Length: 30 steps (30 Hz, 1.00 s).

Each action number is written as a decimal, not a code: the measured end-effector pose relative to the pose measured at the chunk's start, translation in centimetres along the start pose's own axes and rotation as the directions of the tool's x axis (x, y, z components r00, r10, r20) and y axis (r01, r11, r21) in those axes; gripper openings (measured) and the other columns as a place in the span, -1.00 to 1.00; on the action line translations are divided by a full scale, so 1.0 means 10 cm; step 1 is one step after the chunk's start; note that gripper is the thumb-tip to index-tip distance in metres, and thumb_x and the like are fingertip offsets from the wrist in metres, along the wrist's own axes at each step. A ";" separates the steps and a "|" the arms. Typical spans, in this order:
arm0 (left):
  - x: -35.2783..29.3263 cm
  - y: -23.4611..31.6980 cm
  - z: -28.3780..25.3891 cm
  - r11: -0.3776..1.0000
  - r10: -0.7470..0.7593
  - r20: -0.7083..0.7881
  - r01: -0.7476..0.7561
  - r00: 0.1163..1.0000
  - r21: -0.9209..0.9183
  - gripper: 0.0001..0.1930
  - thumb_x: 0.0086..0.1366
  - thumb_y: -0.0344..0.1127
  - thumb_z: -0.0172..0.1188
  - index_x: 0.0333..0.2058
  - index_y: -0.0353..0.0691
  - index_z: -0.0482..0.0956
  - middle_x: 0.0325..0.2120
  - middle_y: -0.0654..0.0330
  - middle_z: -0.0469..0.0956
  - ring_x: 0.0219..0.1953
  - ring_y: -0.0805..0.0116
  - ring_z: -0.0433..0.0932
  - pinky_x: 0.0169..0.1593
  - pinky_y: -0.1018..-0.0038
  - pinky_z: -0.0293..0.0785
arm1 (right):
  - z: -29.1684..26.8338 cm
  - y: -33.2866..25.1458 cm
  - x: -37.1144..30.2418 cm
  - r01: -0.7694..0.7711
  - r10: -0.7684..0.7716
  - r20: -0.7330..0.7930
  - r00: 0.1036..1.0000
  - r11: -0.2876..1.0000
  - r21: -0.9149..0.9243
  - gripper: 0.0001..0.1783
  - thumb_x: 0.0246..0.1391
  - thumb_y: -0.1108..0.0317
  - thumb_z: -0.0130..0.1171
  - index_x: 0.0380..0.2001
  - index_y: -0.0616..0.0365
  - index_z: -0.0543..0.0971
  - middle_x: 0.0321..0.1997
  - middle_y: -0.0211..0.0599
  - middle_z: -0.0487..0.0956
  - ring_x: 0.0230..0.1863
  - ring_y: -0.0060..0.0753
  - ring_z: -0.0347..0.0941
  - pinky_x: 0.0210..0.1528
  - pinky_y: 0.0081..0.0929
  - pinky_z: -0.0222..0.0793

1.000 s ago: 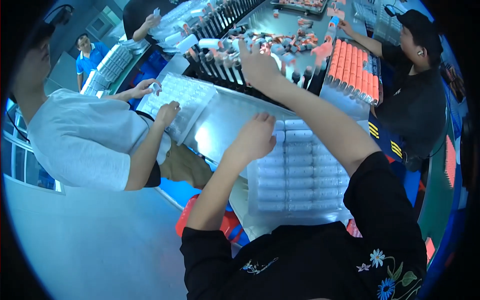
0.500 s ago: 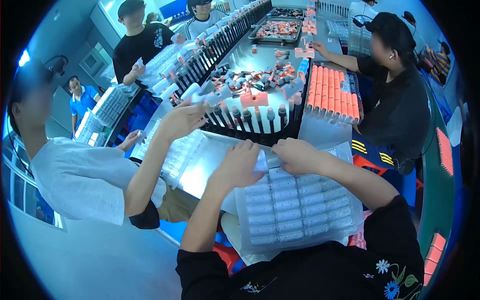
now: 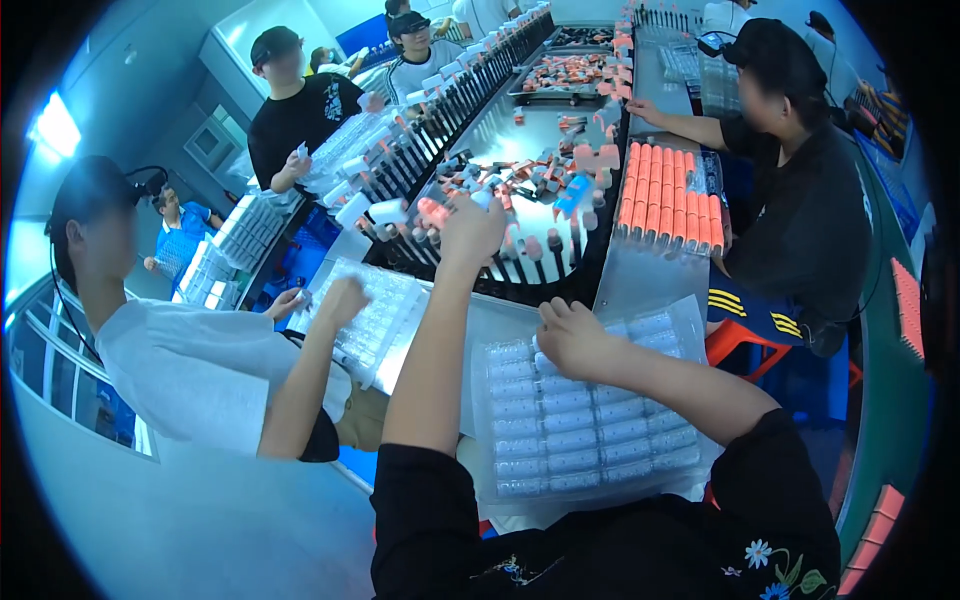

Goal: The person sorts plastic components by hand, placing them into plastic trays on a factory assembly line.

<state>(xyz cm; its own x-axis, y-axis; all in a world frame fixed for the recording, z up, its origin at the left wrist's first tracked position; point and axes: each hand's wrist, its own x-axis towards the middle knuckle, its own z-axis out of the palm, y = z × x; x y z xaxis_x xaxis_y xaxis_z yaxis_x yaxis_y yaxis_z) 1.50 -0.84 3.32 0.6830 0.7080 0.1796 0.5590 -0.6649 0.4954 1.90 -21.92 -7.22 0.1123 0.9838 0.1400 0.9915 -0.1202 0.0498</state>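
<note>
My left hand point(image 3: 472, 235) reaches out over the near end of the oval conveyor, its fingers bent and blurred. A small pale piece point(image 3: 484, 198) shows at its fingertips; whether it is held is unclear. Close by, a coral cylinder point(image 3: 432, 212) sits among the black pegs point(image 3: 535, 262). Over the top edge of a clear plastic tray point(image 3: 483, 420) is my right hand point(image 3: 578, 340), fingers curled inward; what they close on is hidden. Rows of whitish cylindrical pieces point(image 3: 572, 440) fill that tray, which lies in front of me.
Coral and black parts point(image 3: 520, 175) lie heaped inside the conveyor loop. A block of coral tubes point(image 3: 660, 195) stands at the right. The co-worker on the left handles a clear tray point(image 3: 375, 325); another person's arm point(image 3: 680, 125) reaches in from the right.
My left hand has gone from the tray's top edge up and forward to the conveyor pegs. My right hand stays near the tray. The left co-worker's hand has drawn back from the conveyor.
</note>
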 end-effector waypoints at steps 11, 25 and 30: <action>0.54 -0.08 0.02 0.857 0.068 0.116 -0.118 0.991 0.501 -0.52 0.38 0.03 -0.10 -0.04 -0.04 0.74 -0.04 0.10 0.71 0.03 0.15 0.67 0.21 0.31 0.45 | -0.53 0.23 -0.51 -0.133 0.176 -0.041 0.984 0.858 0.497 -0.14 -0.05 0.13 0.36 0.27 0.25 0.28 -0.13 0.13 0.59 -0.11 0.29 0.56 -0.01 0.11 0.50; -0.75 -0.81 -0.13 0.952 -0.016 0.025 0.007 1.000 0.306 -0.48 0.47 0.04 -0.01 -0.05 -0.45 0.48 -0.24 -0.27 0.67 -0.14 -0.30 0.66 -0.05 -0.08 0.56 | -0.39 1.79 0.07 -0.441 0.663 -0.133 0.737 0.620 0.649 -0.50 0.32 -0.02 -0.10 0.12 0.11 0.33 -0.28 -0.09 0.53 -0.54 -0.18 0.58 -0.58 -0.31 0.49; -1.93 -0.73 -0.29 0.956 0.292 -0.099 -0.294 0.951 -0.006 -0.66 0.48 -0.17 0.05 0.01 -0.34 0.45 -0.28 -0.29 0.63 -0.31 -0.32 0.64 -0.24 -0.10 0.52 | -0.71 1.49 0.80 -0.678 0.671 -0.294 0.681 0.729 0.094 -0.42 0.26 -0.05 -0.02 0.09 0.22 0.50 0.06 0.19 0.60 0.04 0.15 0.61 -0.02 0.16 0.53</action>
<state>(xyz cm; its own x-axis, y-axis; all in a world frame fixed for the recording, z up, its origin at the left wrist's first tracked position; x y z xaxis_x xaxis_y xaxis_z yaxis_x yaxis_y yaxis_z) -17.11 -8.95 -1.32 0.7663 0.5031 0.3996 0.3306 -0.8421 0.4262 17.09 -16.75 1.65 0.7226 0.5497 0.4190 0.6526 -0.7424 -0.1516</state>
